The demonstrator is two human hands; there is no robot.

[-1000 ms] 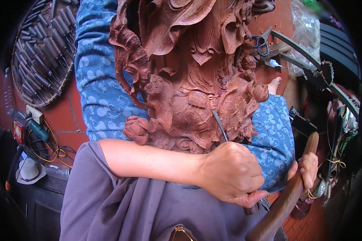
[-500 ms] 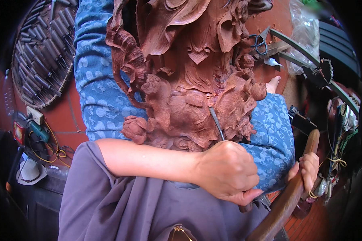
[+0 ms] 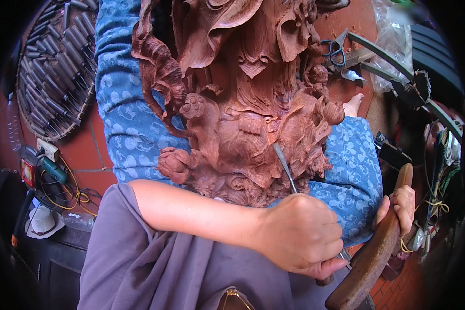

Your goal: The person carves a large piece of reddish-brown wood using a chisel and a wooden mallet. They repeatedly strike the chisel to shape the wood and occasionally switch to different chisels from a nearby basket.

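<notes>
A reddish-brown wood carving (image 3: 243, 134) with folds, paws and flower shapes lies between my legs. My left hand (image 3: 302, 235) is wrapped around the handle of a carving chisel (image 3: 285, 164). Its thin metal blade points away from me, the tip at the middle of the carving's lower part; whether it touches the wood I cannot tell. Below the fist, a bit of the handle's end shows. On the right, my right hand (image 3: 399, 209) grips a long, slightly curved wooden mallet (image 3: 369, 266), whose thick end hangs near my lap, beside the left fist and apart from the chisel.
A round basket (image 3: 62, 138) full of dark-handled carving tools (image 3: 51, 72) stands at far left. Below it are a power strip (image 3: 47, 150), cables and a white hat (image 3: 42, 219). At right lie blue-handled scissors (image 3: 337, 54), a saw (image 3: 361, 57) and a plastic bag (image 3: 390, 46).
My left hand and the chisel have shifted a little toward me and right, the tip drawn slightly back. The mallet's thick end has swung slightly right and upward. The carving has hardly moved.
</notes>
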